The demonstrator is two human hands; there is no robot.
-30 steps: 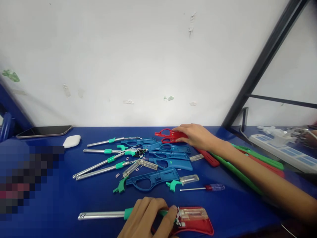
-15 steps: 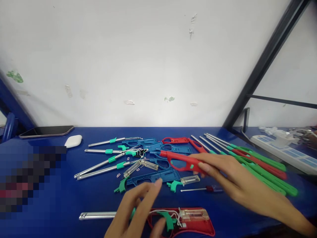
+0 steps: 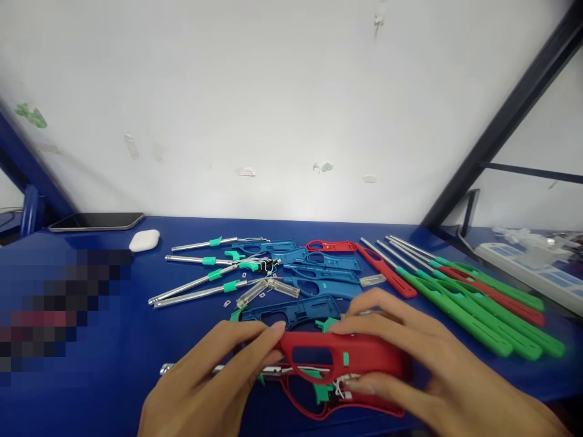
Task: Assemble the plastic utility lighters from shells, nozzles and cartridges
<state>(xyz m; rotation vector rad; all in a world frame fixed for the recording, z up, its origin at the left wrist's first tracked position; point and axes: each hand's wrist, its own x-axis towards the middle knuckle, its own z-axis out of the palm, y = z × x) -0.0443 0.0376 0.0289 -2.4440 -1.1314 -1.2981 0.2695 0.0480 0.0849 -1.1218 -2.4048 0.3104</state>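
Over the near edge of the desk, my right hand (image 3: 423, 364) grips a red lighter handle half (image 3: 368, 349) between thumb and fingers. My left hand (image 3: 214, 370) pinches the narrow front end of that same piece. Just below it lies the other red handle half (image 3: 319, 413), open side up, with a green trigger (image 3: 322, 391) and white wires in it. A metal lighter tube (image 3: 167, 368) runs left from this lower half, partly covered by my left hand. The upper half is held tilted above the lower one; whether they touch I cannot tell.
Blue handle halves (image 3: 300, 308), metal tubes (image 3: 191, 296) and clear fuel tanks (image 3: 285, 287) lie behind my hands. Green and red lighters (image 3: 460, 309) fan out on the right, near a white power strip (image 3: 528, 270). A phone (image 3: 98, 221) and white case (image 3: 144, 240) sit back left.
My right hand has brought the red handle half down and nearer, over the lower half. My left fingers have closed on its front end. The camera view has shifted slightly.
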